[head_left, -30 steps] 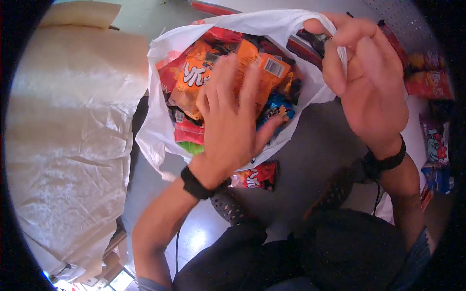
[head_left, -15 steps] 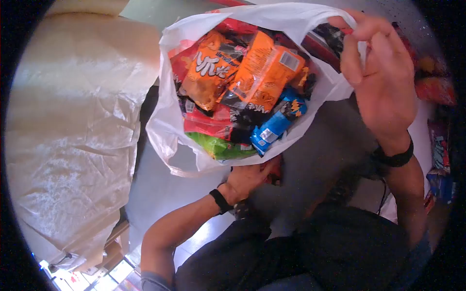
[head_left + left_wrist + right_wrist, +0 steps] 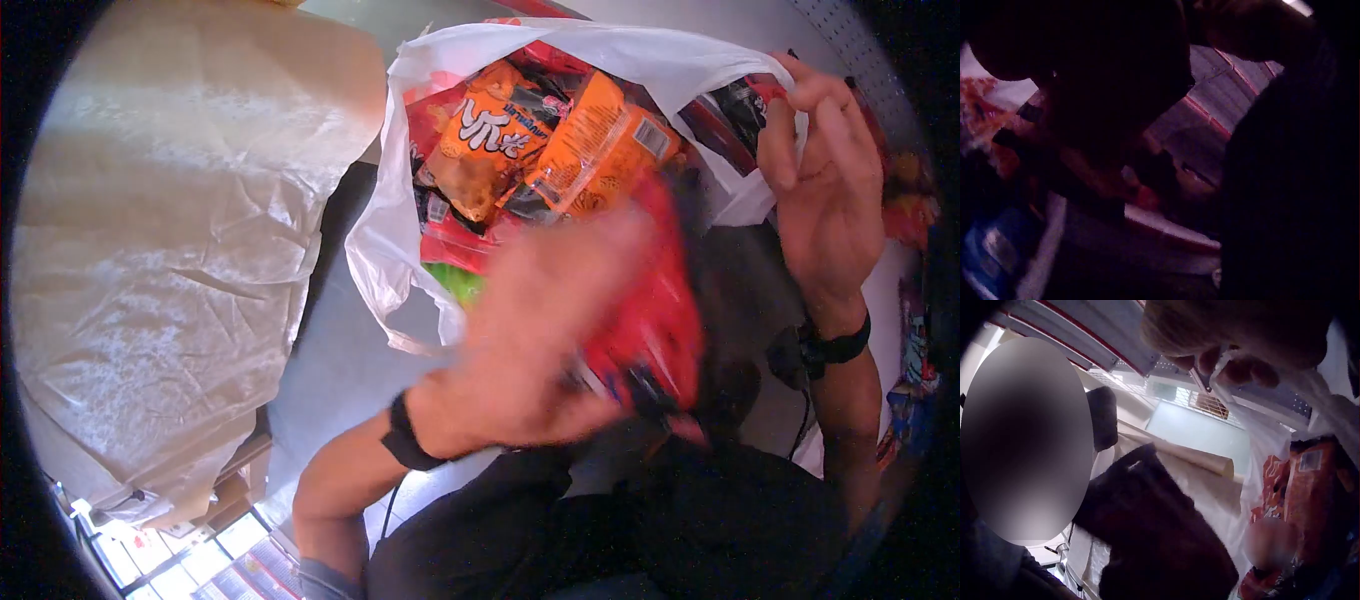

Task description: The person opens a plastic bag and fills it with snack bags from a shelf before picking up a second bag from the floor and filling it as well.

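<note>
In the head view my left hand (image 3: 540, 330), blurred, holds a red snack packet (image 3: 655, 300) over the near right side of a white plastic bag (image 3: 390, 235). My right hand (image 3: 830, 190) grips the bag's handle at the upper right, its fingers curled through the loop; the right wrist view shows the fingers around the white handle (image 3: 1225, 369). Inside the open bag lie orange snack packets (image 3: 490, 150), red ones and a green packet (image 3: 455, 282). The left hand and red packet hide part of the bag's contents. The left wrist view is very dark.
A large beige sheet (image 3: 190, 240) hangs or lies on the left. More snack packets (image 3: 912, 350) stand along the right edge. My dark-clothed legs (image 3: 480, 530) are at the bottom. Grey shelves with red edges (image 3: 1079, 337) show in the right wrist view.
My left hand went from over the bag's contents down to a red packet below the bag, and has lifted it to the bag's near right side. The right hand keeps its grip on the handle.
</note>
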A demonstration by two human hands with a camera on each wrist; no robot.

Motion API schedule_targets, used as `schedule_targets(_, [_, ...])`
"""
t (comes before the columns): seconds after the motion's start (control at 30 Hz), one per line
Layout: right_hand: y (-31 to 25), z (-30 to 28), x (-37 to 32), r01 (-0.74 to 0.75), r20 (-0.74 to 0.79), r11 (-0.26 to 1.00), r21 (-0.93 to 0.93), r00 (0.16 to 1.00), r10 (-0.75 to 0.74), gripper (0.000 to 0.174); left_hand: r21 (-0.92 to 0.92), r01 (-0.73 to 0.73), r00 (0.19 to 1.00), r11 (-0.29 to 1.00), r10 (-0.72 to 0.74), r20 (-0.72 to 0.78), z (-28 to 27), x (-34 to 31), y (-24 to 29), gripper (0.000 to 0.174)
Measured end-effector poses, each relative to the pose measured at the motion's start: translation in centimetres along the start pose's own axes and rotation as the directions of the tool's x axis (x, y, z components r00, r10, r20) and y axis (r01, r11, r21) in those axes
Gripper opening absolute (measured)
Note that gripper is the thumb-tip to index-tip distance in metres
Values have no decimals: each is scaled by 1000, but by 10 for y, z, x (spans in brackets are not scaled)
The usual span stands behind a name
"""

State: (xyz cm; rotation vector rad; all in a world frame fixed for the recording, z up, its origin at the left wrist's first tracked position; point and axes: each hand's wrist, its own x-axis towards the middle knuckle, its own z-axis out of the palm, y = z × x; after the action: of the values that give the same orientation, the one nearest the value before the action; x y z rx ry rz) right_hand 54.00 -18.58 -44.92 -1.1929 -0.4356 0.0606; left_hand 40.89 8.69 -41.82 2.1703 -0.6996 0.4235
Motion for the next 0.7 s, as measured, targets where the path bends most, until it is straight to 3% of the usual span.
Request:
schedule_targets(0.03, [0,2,-1,2,0,1000,1,1000,-2,35,-35,270,963,962,-270,19,-17,6,-4,90])
schedule_targets(0.07, [-1,4,-1,-37,-12,999,-22,999,37,35,92,98,977,991,-79,-196,-12,8,-27,90])
schedule_targets(0.13, [-2,0,0,-72,-28,996,-49,997,71,35,359,272,953,893,-301,26,-39,9,-24,83])
schedule_targets(0.17, [-1,-6,1,-11,-17,989,-146,1000,9,33,356,270,954,895,-298,27,-44,4,-25,83])
schedule_targets(0.23, [0,-6,2,44,-6,969,-242,999,-46,31,546,279,952,790,-301,-51,-49,-12,-29,73])
schedule_targets(0.27, [1,2,3,119,-72,925,-362,985,-154,28,544,278,952,792,-303,-46,-52,-19,-31,73])
schedule_targets(0.3, [2,7,4,180,-121,858,-481,956,-267,24,627,292,944,722,-321,-70,-54,-25,-34,74])
schedule_targets(0.33, [2,8,3,177,-123,858,-482,956,-267,24,702,304,937,644,-335,-98,-57,-30,-36,75])
schedule_targets(0.4, [3,8,3,438,133,498,-748,835,-534,19,697,352,914,625,-390,-112,-63,-40,-39,79])
schedule_targets(0.43, [-8,15,0,438,134,499,-748,835,-533,19,643,439,877,628,-455,-155,-65,-48,-43,81])
schedule_targets(0.47, [-29,27,-5,509,351,308,-804,823,-446,20,583,524,832,620,-520,-193,-66,-56,-47,84])
schedule_targets(0.5, [-39,38,-6,590,536,112,-800,786,-308,22,620,508,838,597,-509,-196,-67,-63,-50,84])
schedule_targets(0.53, [-36,43,-4,592,538,115,-797,784,-308,22,622,511,836,594,-511,-199,-68,-65,-47,84])
schedule_targets(0.57, [-31,49,-3,691,644,274,-669,723,-251,23,311,757,648,575,-722,-241,-68,-66,-42,77])
schedule_targets(0.6, [-25,55,-3,742,741,431,-513,637,-213,24,-32,899,423,436,-887,-183,-69,-66,-38,70])
schedule_targets(0.63, [-15,64,-6,742,741,434,-511,636,-214,24,-31,901,421,433,-888,-185,-71,-67,-34,70])
schedule_targets(0.7, [6,82,-15,750,689,328,-574,659,-302,24,-477,847,225,232,-972,-73,-76,-67,-27,52])
